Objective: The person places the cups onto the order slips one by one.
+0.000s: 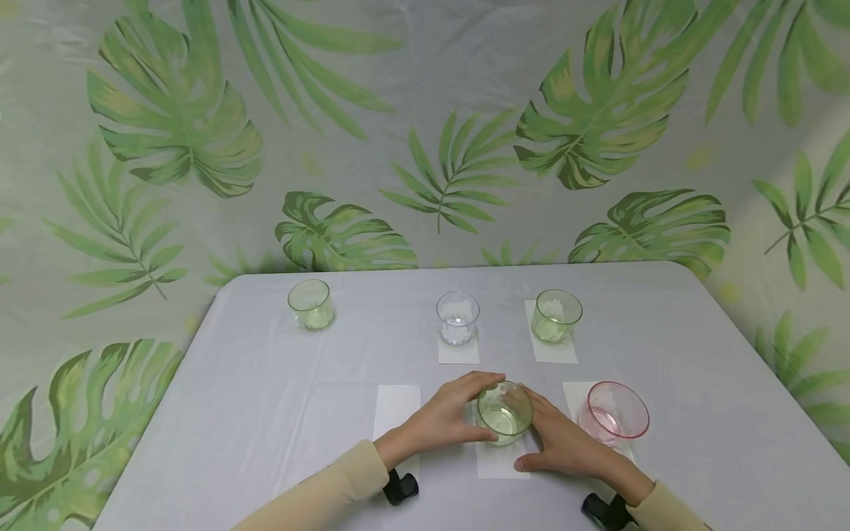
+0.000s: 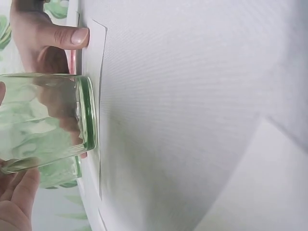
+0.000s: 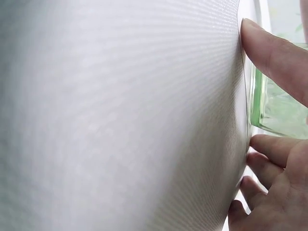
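A clear green glass [image 1: 505,414] stands upright at the front middle, on or just above a white paper rectangle [image 1: 502,466]. My left hand [image 1: 443,414] grips it from the left, thumb at the near side and fingers at the far side. To its right is my right hand [image 1: 569,442], with its thumb spread away from the glass. In the left wrist view the base of the green glass [image 2: 86,115] is close to the paper. The right wrist view has the right hand's fingers [image 3: 272,185] low by the paper; whether they touch the glass, I cannot tell.
A pink glass [image 1: 614,417] stands right of my right hand on a paper. Farther back are a colourless glass [image 1: 457,324] and a green glass [image 1: 556,318], both on papers, and another green glass [image 1: 312,308] on the bare cloth. One paper [image 1: 396,405] lies partly under my left arm.
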Demonstrator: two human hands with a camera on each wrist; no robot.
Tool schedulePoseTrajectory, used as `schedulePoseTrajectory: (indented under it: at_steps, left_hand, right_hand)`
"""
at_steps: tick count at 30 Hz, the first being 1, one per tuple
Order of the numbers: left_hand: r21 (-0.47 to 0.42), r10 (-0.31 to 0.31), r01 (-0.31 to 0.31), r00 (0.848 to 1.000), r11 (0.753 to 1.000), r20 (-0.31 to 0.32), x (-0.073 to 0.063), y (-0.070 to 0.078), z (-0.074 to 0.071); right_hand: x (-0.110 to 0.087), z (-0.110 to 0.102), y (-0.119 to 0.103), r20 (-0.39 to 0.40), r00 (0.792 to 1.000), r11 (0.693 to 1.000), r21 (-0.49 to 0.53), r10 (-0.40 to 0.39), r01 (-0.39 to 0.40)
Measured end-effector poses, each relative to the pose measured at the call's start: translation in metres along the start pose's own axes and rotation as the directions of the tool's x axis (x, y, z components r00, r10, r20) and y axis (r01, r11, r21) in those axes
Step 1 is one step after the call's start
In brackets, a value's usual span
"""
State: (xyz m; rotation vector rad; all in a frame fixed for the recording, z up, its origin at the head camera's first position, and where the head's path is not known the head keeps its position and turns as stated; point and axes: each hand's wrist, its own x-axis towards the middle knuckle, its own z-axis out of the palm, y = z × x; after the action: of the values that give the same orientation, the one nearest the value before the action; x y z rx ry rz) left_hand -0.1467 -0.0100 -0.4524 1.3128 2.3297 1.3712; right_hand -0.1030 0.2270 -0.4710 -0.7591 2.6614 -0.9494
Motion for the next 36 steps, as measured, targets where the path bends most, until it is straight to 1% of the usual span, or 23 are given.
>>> schedulePoseTrajectory:
  at_steps: [4, 12, 17, 19, 21, 25, 30, 32, 36]
  left_hand:
    - [0.042, 0.011, -0.011, 1.000, 0.999, 0.012, 0.001, 0.001, 0.000]
    - [0.064, 0.012, -0.014, 0.999, 0.998, 0.037, 0.002, 0.002, -0.001]
    - [0.077, 0.027, -0.032, 0.998, 0.997, 0.059, 0.000, 0.003, -0.002]
    - [0.082, 0.023, -0.028, 0.998, 0.996, 0.060, -0.002, 0.003, -0.004]
    - [0.088, 0.004, -0.009, 0.999, 0.996, 0.052, -0.005, 0.002, -0.007]
    - [0.052, -0.054, 0.054, 0.998, 0.997, 0.012, -0.010, -0.001, -0.017]
    - [0.041, -0.051, 0.055, 0.994, 0.998, -0.094, -0.019, -0.006, -0.038]
    - [0.048, -0.041, 0.048, 0.989, 0.998, -0.142, -0.023, -0.009, -0.048]
    - [0.068, -0.044, 0.060, 0.974, 0.996, -0.223, -0.032, -0.016, -0.070]
  right_hand:
    - [0.000, -0.002, -0.001, 0.000, 1.000, 1.000, 0.010, 0.001, -0.001]
    - [0.000, -0.002, 0.000, -0.002, 1.000, 0.999, 0.036, 0.012, -0.012]
    - [-0.001, -0.003, -0.001, -0.006, 0.999, 0.994, 0.103, 0.046, -0.045]
    - [-0.001, -0.003, -0.003, -0.015, 0.998, 0.991, 0.121, 0.054, -0.052]
    - [-0.002, -0.003, -0.005, -0.026, 0.998, 0.991, 0.119, 0.058, -0.054]
    - [-0.003, -0.004, -0.007, -0.079, 0.997, 0.996, 0.090, 0.026, -0.019]
    - [-0.004, -0.011, -0.014, -0.131, 0.991, 0.996, 0.086, -0.001, 0.012]
    - [-0.004, -0.015, -0.018, -0.140, 0.990, 0.995, 0.092, -0.011, 0.024]
    - [-0.004, -0.023, -0.027, -0.153, 0.987, 0.994, 0.094, -0.045, 0.060]
